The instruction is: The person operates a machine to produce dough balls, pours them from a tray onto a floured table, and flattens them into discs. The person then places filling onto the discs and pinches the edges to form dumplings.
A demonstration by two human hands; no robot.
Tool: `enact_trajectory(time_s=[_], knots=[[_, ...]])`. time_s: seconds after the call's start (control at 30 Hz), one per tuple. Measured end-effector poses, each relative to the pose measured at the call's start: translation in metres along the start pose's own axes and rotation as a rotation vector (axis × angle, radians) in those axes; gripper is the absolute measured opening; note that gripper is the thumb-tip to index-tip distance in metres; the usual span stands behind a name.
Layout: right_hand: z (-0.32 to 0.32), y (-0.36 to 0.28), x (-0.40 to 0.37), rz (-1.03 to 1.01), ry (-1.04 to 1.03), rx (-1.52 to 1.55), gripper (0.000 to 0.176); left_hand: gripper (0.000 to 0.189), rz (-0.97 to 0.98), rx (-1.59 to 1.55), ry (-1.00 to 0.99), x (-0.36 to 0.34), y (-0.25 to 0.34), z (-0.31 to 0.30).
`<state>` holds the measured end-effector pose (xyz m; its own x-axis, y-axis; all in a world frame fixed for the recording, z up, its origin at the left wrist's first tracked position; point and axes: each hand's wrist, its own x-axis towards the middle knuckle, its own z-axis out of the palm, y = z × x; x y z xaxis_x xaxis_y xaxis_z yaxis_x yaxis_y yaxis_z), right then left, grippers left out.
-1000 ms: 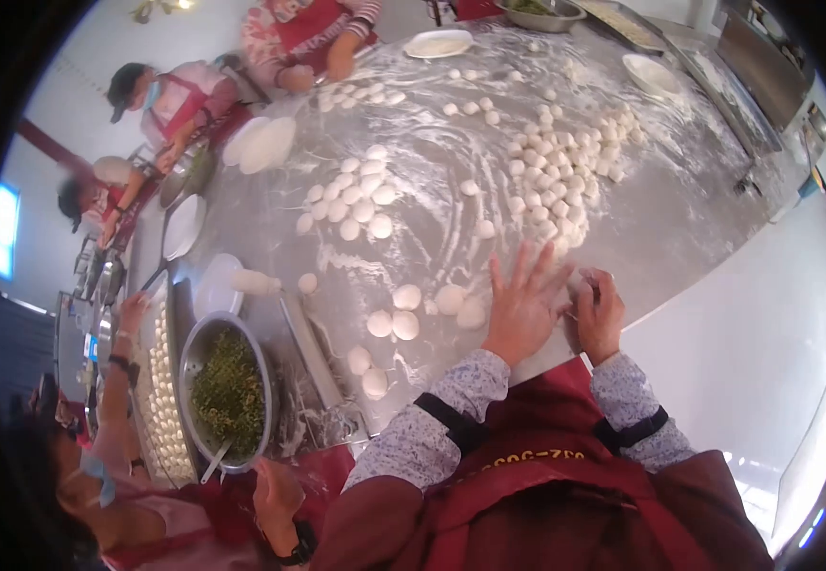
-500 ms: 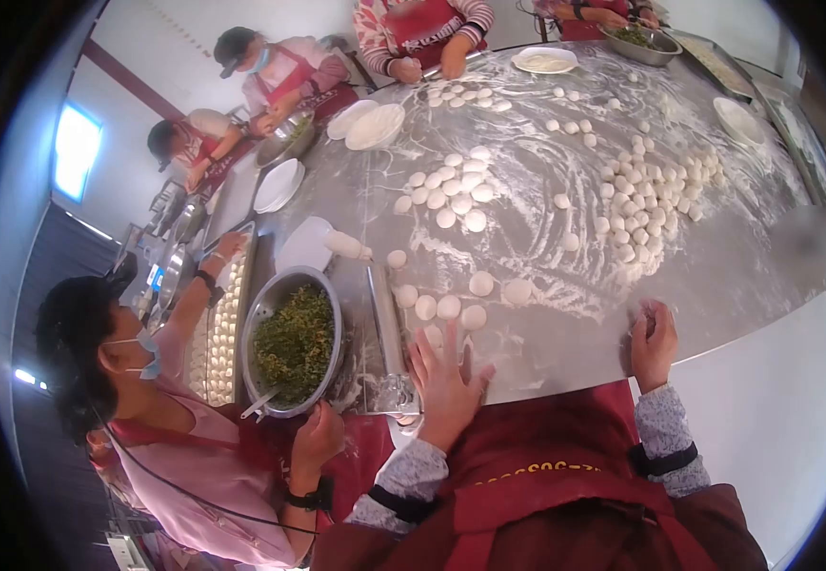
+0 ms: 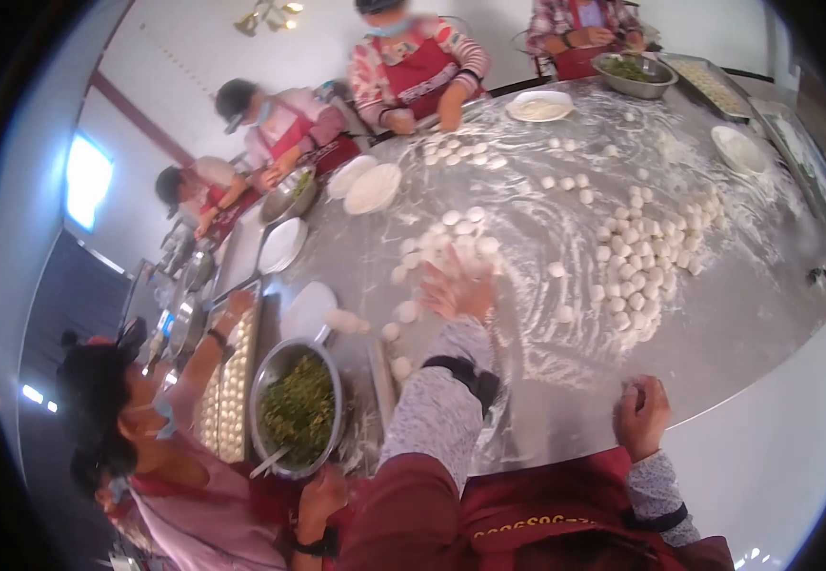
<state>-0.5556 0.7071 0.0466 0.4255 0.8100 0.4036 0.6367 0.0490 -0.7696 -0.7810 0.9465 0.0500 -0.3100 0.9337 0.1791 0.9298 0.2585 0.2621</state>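
My left hand point(image 3: 458, 285) reaches forward over the table with its fingers spread, touching or just above a cluster of small white dough balls point(image 3: 470, 228). It covers part of that cluster, and I cannot see whether its fingertips press on any ball. A few more dough balls point(image 3: 400, 367) lie left of my forearm, partly hidden by it. My right hand point(image 3: 643, 419) rests at the table's near edge, fingers curled inward. A dark spot shows inside the curl, but whether it is shadow or a held thing I cannot make out.
A large heap of dough balls point(image 3: 646, 257) lies to the right on the floured metal table point(image 3: 565, 419). At left stand a steel bowl of chopped green filling point(image 3: 298, 404) and a tray of shaped pieces point(image 3: 232, 390), beside a co-worker point(image 3: 184, 514). Other people work along the far side.
My left hand has moved forward from the near edge to the dough ball cluster. My right hand stays curled near the edge. The view has tilted upward.
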Motion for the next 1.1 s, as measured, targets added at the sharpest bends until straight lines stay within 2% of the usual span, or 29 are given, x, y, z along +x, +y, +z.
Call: enact_trajectory(time_s=[0.07, 0.13, 0.17, 0.2, 0.27, 0.3, 0.37, 0.47, 0.6, 0.67, 0.7, 0.73, 0.77, 0.8, 0.83, 0.87, 0.93, 1.1], knots=[[-0.001, 0.005, -0.001, 0.002, 0.013, -0.025, 0.006, 0.076, 0.032, -0.005, 0.0, 0.016, 0.024, -0.004], [-0.001, -0.002, 0.001, -0.018, 0.015, -0.027, 0.006, 0.067, 0.401, -0.182, -0.152, 0.017, 0.043, 0.0], [-0.001, -0.003, 0.002, -0.013, 0.008, -0.037, 0.006, 0.065, 0.512, -0.216, -0.226, 0.009, 0.055, 0.005], [-0.001, -0.003, 0.002, -0.009, 0.011, -0.057, 0.006, 0.065, 0.518, -0.231, -0.239, -0.004, 0.068, 0.009], [-0.001, -0.002, 0.002, -0.046, 0.022, -0.05, 0.005, 0.062, 0.731, -0.264, -0.538, -0.036, 0.086, 0.013], [-0.001, -0.003, 0.002, -0.038, 0.015, -0.051, 0.005, 0.062, 0.734, -0.281, -0.549, -0.054, 0.086, 0.012], [-0.001, -0.004, 0.002, -0.015, 0.005, -0.071, 0.005, 0.059, 0.942, -0.214, -0.362, -0.096, 0.077, 0.002], [0.0, -0.001, 0.001, -0.028, 0.001, -0.098, 0.005, 0.057, 1.044, -0.174, -0.351, -0.139, 0.047, -0.026], [-0.003, -0.003, 0.001, -0.042, -0.027, -0.128, 0.008, 0.056, 1.045, -0.276, -0.307, -0.175, -0.002, -0.041], [0.0, -0.001, 0.001, -0.096, -0.016, -0.163, 0.013, 0.052, 0.977, -0.268, -0.279, -0.179, -0.024, -0.044], [0.002, 0.004, 0.001, -0.131, -0.036, -0.204, 0.023, 0.052, 0.973, -0.274, -0.279, -0.18, -0.033, -0.047], [0.003, -0.002, -0.001, -0.136, -0.039, -0.208, 0.023, 0.05, 0.863, -0.419, -0.271, -0.181, -0.04, -0.05], [0.005, -0.011, -0.003, -0.095, -0.107, -0.106, 0.03, 0.047, 0.75, -0.562, -0.26, -0.181, -0.047, -0.053], [0.009, -0.019, -0.003, -0.054, -0.175, -0.004, 0.036, 0.047, 0.745, -0.57, -0.256, -0.18, -0.052, -0.056], [0.015, -0.023, -0.004, -0.155, -0.242, -0.004, 0.046, 0.043, 0.686, -0.563, -0.254, -0.18, -0.058, -0.059], [0.021, -0.03, -0.005, -0.157, -0.246, -0.009, 0.046, 0.04, 0.629, -0.555, -0.255, -0.18, -0.063, -0.061], [0.036, -0.047, -0.004, -0.306, -0.34, 0.024, 0.049, 0.035, 0.603, -0.6, -0.291, -0.177, -0.07, -0.066], [0.055, -0.043, 0.004, -0.357, -0.483, -0.081, 0.045, 0.027, 0.555, -0.747, -0.341, -0.17, -0.088, -0.066]])
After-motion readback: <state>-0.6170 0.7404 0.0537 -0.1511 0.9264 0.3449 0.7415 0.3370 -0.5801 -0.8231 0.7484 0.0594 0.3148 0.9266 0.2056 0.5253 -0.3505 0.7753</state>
